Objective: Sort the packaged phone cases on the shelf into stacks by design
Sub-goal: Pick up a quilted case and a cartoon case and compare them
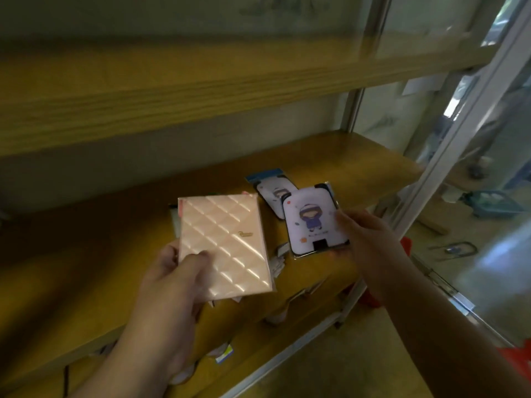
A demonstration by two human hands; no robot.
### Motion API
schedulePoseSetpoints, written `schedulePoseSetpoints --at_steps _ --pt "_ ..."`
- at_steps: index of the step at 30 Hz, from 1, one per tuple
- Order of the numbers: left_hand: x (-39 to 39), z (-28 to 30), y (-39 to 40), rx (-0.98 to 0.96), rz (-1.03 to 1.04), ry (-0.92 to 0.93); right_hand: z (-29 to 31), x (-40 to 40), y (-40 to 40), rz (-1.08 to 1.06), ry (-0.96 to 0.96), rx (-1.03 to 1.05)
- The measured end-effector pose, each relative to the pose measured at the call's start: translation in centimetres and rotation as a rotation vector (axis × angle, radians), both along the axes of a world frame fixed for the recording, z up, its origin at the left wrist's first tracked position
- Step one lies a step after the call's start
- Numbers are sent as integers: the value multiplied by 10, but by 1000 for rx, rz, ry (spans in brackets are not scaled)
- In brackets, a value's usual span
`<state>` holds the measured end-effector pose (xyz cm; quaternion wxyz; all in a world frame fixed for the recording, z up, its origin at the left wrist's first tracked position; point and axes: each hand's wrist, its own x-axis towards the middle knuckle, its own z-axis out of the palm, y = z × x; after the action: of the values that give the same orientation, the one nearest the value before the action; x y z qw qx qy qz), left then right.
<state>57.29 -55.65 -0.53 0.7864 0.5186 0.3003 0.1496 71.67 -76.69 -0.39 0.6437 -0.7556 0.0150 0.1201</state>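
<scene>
My left hand grips a pink quilted packaged case by its lower left corner, thumb on its face, above the wooden shelf. My right hand holds a white packaged case with a cartoon figure at its right edge, just over the shelf. Behind it lies another case of the same cartoon design with a blue top, flat on the shelf. Under the pink case, edges of more packages peek out.
An upper wooden shelf overhangs the work area. A white metal frame post and glass panel stand at the right. More packages lie on a lower level beneath. Red objects sit at the floor on the right.
</scene>
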Motion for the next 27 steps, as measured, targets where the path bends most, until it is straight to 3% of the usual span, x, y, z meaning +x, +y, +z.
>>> schedulePoseSetpoints --at_steps 7,11,19,27 --pt "42 -2 -32 48 149 -10 -7 102 12 247 -65 -220" --pt "67 0 -52 51 221 -34 -15 143 24 357 -219 -381" --pt "105 -2 -87 124 334 -26 -21 176 13 656 -391 -660" --pt "155 5 -123 149 326 -12 -1 209 -64 499 -725 -552"
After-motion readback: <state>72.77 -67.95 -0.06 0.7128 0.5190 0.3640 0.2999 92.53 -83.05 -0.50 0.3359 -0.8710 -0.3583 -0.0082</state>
